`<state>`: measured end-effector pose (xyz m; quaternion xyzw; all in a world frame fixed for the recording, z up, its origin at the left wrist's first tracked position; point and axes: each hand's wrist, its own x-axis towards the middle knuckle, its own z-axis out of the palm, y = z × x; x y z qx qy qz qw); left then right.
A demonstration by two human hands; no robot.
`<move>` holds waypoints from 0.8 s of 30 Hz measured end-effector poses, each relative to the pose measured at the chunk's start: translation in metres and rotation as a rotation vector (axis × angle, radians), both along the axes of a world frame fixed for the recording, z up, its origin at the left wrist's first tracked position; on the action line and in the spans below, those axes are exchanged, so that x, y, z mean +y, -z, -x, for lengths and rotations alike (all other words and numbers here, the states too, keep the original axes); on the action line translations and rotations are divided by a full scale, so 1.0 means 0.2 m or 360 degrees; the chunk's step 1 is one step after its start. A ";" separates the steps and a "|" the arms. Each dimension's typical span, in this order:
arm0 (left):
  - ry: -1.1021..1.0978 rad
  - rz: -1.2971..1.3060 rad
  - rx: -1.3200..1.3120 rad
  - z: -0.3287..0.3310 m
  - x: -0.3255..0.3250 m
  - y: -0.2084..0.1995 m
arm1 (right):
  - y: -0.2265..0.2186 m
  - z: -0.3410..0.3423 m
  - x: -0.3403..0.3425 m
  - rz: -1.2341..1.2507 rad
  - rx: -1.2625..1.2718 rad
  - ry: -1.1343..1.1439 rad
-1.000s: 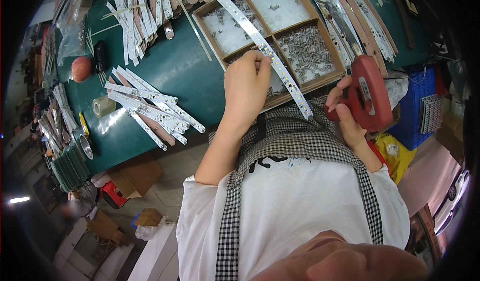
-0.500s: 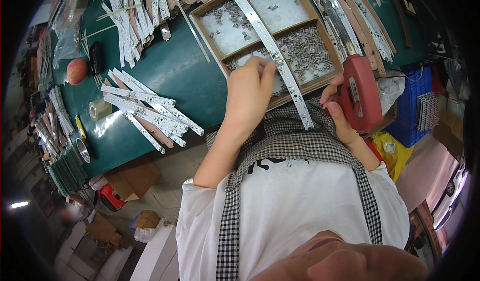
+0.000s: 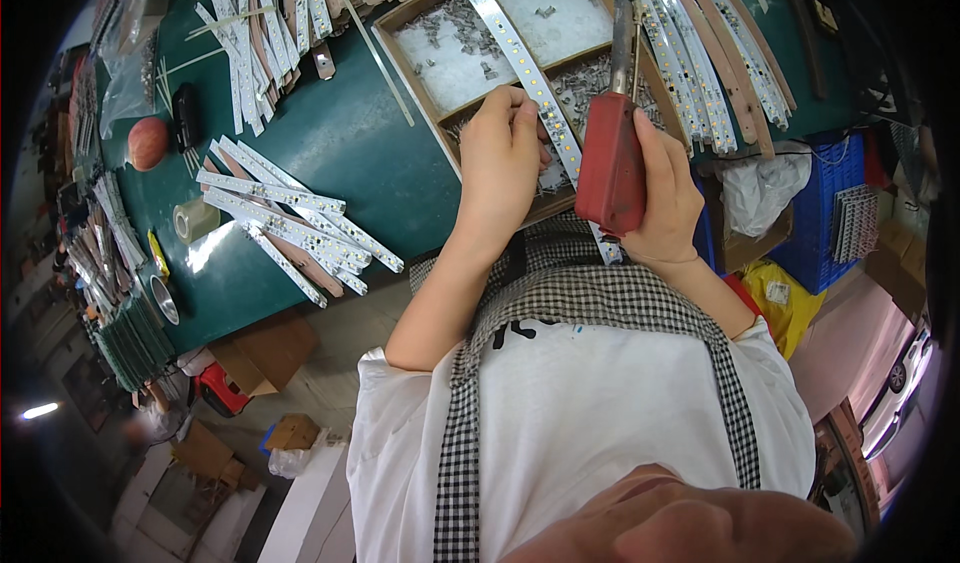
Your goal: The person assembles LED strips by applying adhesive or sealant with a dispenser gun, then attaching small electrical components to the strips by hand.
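Lying across the wooden tray (image 3: 400, 58) on the green bench (image 3: 350, 153), the long white LED strip (image 3: 520, 63) is pinched by the left hand (image 3: 500, 158). Just right of that grip, the right hand (image 3: 665, 198) is clenched around a red soldering iron (image 3: 610, 153), its tip over the tray.

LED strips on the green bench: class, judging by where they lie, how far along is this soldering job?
Possibly done: a loose pile of strips lies left on the green bench. In hand: the left hand pins one long strip across the partitioned tray, while the right hand holds a red soldering iron over it. Apparently left: more strips lie right.
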<state>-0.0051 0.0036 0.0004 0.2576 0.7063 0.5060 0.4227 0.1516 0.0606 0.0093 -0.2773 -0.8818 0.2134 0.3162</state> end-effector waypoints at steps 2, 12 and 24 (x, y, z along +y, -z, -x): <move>0.0010 0.0047 0.0021 -0.01 0.01 0.01 | 0.00 0.01 0.00 0.0011 -0.0029 0.0013; -0.0145 -0.0094 -0.0540 0.00 0.00 0.03 | 0.00 0.00 0.01 0.0019 -0.0008 -0.0008; -0.0083 0.0108 -0.0019 -0.03 0.00 0.01 | -0.01 0.01 0.01 0.0063 -0.0004 -0.0016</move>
